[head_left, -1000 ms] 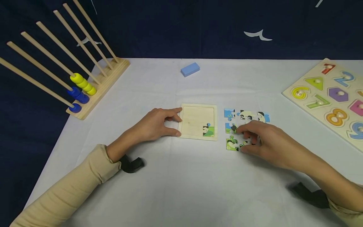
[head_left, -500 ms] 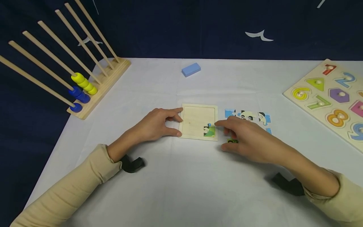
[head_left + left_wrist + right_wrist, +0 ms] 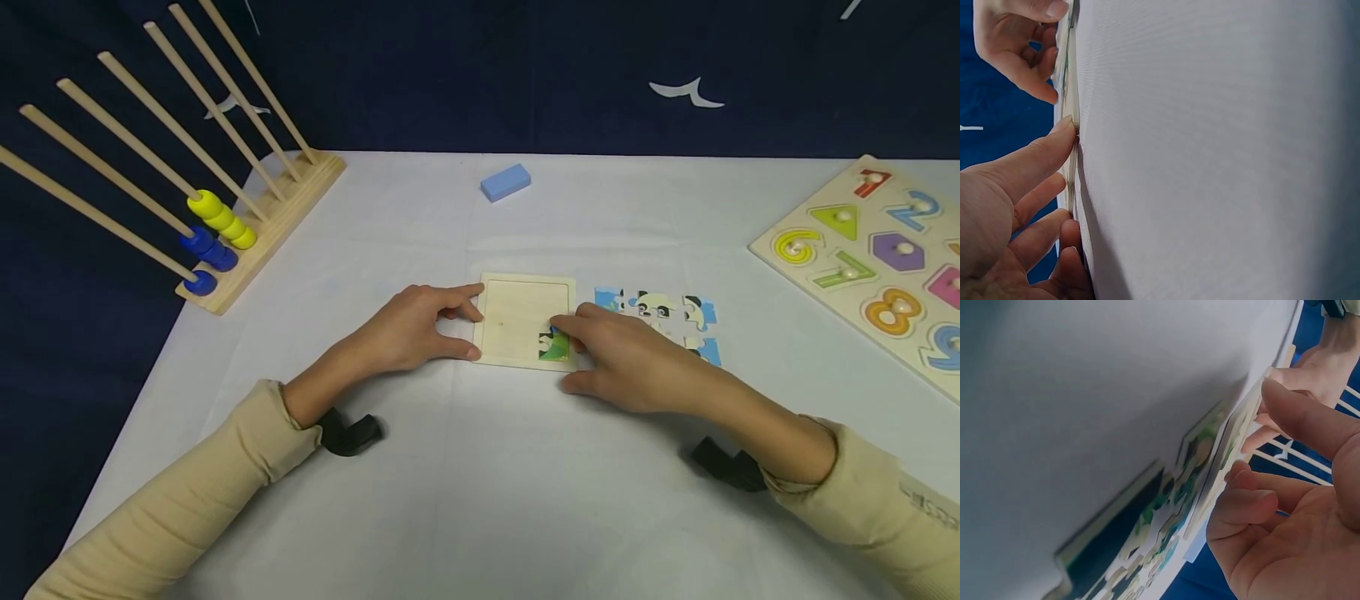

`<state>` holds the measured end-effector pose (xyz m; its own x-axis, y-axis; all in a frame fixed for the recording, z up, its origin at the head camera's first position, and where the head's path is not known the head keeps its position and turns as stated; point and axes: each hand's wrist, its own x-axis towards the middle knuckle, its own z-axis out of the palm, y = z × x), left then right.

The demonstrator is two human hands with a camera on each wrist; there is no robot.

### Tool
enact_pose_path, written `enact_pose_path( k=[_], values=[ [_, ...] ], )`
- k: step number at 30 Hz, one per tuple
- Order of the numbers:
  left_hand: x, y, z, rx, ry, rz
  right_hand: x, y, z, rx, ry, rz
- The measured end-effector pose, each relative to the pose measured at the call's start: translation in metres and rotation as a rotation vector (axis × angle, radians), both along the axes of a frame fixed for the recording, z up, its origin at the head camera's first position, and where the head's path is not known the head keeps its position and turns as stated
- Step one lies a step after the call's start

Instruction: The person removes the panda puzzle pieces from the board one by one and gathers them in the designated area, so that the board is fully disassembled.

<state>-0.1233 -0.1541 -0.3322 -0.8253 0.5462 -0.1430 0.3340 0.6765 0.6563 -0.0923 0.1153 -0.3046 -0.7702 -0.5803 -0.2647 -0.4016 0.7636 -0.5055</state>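
A shallow wooden puzzle tray (image 3: pixel 517 312) lies on the white table, with one green panda puzzle piece (image 3: pixel 553 348) in its lower right corner. My left hand (image 3: pixel 408 327) holds the tray's left edge, thumb at the near corner and index finger at the far one. My right hand (image 3: pixel 626 354) is over the tray's right side. Its index fingertip touches the tray area at the top of the fitted piece. The thumb stands apart near the lower right corner, and no piece shows between them. Several loose panda pieces (image 3: pixel 652 304) lie to the right, partly hidden by this hand.
At the left stands a wooden counting rack (image 3: pixel 266 225) with tall pegs and yellow and blue beads. A blue block (image 3: pixel 506 182) lies toward the back. To the right is a number-and-shape peg board (image 3: pixel 795 275). A dark cloth (image 3: pixel 480 75) hangs behind the table.
From the loose pieces, my right hand has moved left onto the tray's right edge. The left hand stays at the tray's left edge, and the tray has not moved.
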Motion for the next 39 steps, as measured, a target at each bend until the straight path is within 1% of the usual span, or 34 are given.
enact_pose_path(
  k=[3,7,12,16,23,31,39],
  values=[
    [0.000,0.000,0.000,0.000,0.000,-0.002,-0.002,-0.003,-0.001,0.022,-0.011,0.000],
    [0.000,0.000,0.000,-0.001,0.000,-0.003,-0.004,-0.004,-0.001,0.024,0.003,-0.007],
    [-0.001,-0.001,0.000,0.009,0.003,-0.010,-0.003,-0.005,-0.003,0.012,0.049,-0.022],
    [-0.001,-0.001,0.000,0.012,0.003,-0.012,-0.003,-0.006,-0.001,-0.005,0.093,-0.037],
    [-0.002,-0.001,0.000,0.004,-0.001,-0.012,-0.006,-0.008,0.002,-0.019,0.051,-0.083],
    [-0.001,-0.001,0.000,0.002,-0.004,-0.007,-0.008,-0.013,0.001,0.002,0.046,-0.109],
    [-0.001,-0.001,0.002,0.010,-0.006,-0.010,-0.008,-0.013,0.002,0.004,0.040,-0.125]
  ],
)
